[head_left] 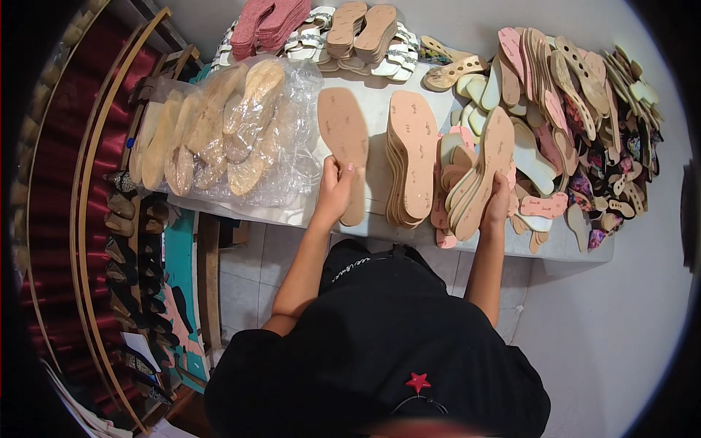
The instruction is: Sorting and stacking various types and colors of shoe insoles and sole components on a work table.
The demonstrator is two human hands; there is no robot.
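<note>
Left hand (335,191) pinches one insole (343,128), right hand (498,198) a fanned stack (480,175).

At your eleven o'clock, you hold a flat tan insole (343,120), broad end pointing nearly to twelve; at one o'clock, you grip a fanned bunch of tan insoles (491,157), slanting rightward.

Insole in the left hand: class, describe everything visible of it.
The insole is a flat, board-like, tan-brown piece with small dark marks and rounded ends. The left hand grips its left edge, thumb on the face. Its broad end points away from the person; it is left of the insole pile. Whether it touches the table cannot be told.
</note>
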